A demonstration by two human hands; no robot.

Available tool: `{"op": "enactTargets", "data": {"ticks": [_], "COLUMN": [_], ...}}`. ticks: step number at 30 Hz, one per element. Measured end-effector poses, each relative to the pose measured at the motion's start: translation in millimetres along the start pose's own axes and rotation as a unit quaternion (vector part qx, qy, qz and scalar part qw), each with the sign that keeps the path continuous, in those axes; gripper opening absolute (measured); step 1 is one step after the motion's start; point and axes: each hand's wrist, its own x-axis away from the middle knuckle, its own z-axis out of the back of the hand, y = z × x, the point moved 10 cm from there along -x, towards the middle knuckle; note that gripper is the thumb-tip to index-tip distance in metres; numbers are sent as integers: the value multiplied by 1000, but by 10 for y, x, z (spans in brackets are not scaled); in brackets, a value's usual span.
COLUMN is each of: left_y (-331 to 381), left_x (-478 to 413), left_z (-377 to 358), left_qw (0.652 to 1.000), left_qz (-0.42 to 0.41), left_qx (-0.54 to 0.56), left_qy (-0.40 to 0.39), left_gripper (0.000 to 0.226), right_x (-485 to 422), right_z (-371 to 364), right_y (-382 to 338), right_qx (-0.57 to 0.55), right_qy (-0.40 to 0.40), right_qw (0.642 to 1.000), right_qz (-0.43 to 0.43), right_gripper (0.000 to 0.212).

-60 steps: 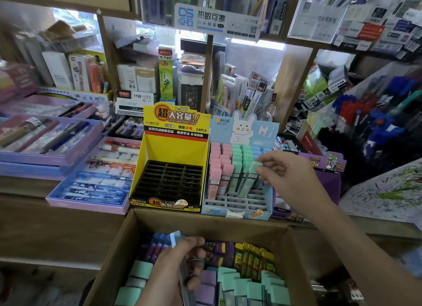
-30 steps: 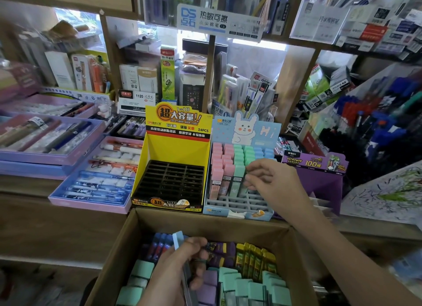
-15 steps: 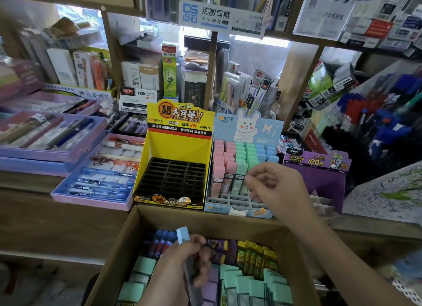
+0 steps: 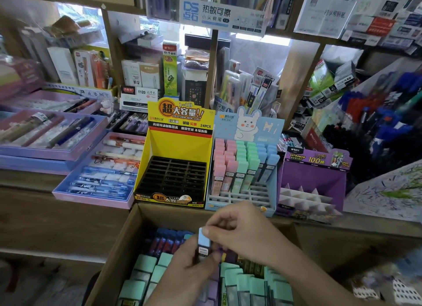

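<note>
Your left hand [image 4: 189, 269] grips the lower body of a blue-capped lead case [image 4: 204, 239], fingers curled round it. Your right hand [image 4: 239, 235] pinches its cap from above. The case stands upright between both hands, over the cardboard box [image 4: 127, 237]. Beyond the box, the yellow display [image 4: 180, 145] reads "2B/0.5MM MPR-2086" and "24PCS". Just right of it, the bunny display [image 4: 249, 125] says "Hi", and the purple box [image 4: 312, 175] shows "100".

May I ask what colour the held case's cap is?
The case has a light blue cap; head view.
</note>
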Motion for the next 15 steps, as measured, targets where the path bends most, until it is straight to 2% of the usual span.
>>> {"op": "enactTargets", "data": {"ticks": [5, 7, 12, 15], "left_y": [-7, -31, -73, -85], "left_x": [-12, -17, -22, -21], "left_z": [97, 126, 202, 230], "left_qw": [999, 998, 978, 957], "left_qz": [-14, -13, 4, 17], "left_qx": [-11, -45, -195, -285], "left_qy": [36, 48, 72, 47], "left_gripper": [8, 13, 17, 19], "right_x": [28, 38, 86, 146], "right_z": [158, 270, 747, 1092], "right_y": [19, 18, -42, -33], "right_qx": [-43, -68, -67, -47], "right_qy": [14, 24, 99, 154], "right_qw": [999, 997, 992, 986], "right_qz": [4, 4, 31, 36], "right_gripper": [10, 10, 9, 14]}}
